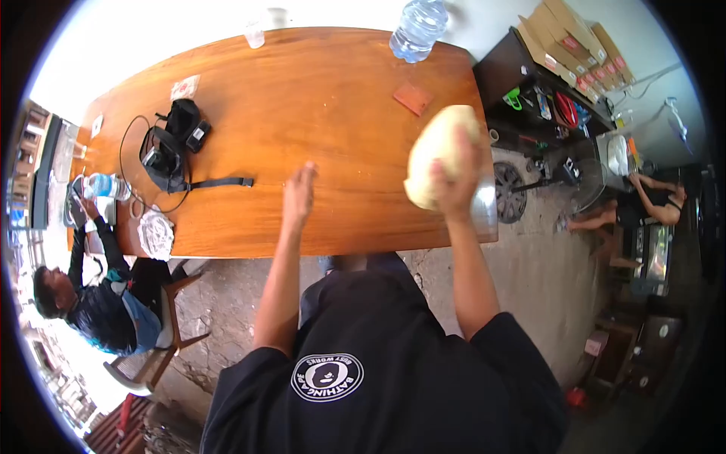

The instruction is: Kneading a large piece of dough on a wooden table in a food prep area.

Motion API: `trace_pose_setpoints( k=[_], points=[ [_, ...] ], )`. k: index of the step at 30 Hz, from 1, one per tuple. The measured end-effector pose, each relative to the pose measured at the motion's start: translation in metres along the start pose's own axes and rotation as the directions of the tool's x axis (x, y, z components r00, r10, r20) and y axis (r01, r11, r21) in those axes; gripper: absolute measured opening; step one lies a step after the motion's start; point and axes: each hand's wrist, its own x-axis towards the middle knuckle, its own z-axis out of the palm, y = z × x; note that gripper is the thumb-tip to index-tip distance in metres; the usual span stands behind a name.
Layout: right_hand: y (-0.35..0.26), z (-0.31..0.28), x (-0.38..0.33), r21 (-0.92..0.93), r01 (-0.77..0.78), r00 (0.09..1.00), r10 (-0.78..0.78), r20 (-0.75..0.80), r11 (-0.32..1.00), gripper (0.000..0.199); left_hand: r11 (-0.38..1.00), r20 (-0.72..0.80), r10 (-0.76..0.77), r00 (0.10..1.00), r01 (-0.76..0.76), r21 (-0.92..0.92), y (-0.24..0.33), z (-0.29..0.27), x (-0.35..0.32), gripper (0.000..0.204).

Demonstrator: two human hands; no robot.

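Note:
My right hand (463, 170) grips a pale yellow, rounded object (435, 151), held up near the right end of the wooden table (325, 98). Motion blur leaves its exact kind unclear; it is longer than the hand and smooth-looking. Over the table's near edge, my left hand (301, 189) holds nothing, its fingers stretched forward and slightly apart. A flat orange-brown square piece (412, 98) lies on the tabletop just beyond the yellow object.
Left on the table are a black strapped device (170, 147) with a cable and a white bundle (156, 233). A large clear water bottle (418, 32) and a cup (255, 35) stand along the far edge. One person (113, 303) sits at left, another (650, 204) at right.

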Motion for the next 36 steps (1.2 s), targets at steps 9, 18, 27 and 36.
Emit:
trace_pose_setpoints(
  k=[9,18,27,36],
  points=[
    [0.068,0.084,-0.03,0.12,-0.239,0.916,0.183,0.358,0.963,0.028,0.96,0.208,-0.183,0.961,0.129,0.25,-0.064,0.06,-0.025,0.05],
    [0.107,0.147,-0.062,0.142,-0.329,0.812,0.203,0.547,0.934,0.04,0.946,0.082,-0.279,0.957,0.26,0.193,-0.054,0.157,0.047,0.053],
    [0.086,0.117,-0.026,-0.017,-0.388,0.325,0.154,0.933,0.921,0.039,0.96,-0.119,0.034,0.992,0.001,0.28,-0.058,0.144,0.085,0.04],
    [0.087,0.189,-0.085,-0.21,-0.287,0.874,0.345,0.343,0.935,0.04,0.907,0.245,0.133,0.96,-0.217,0.361,-0.059,0.18,0.039,0.047]
  ],
)
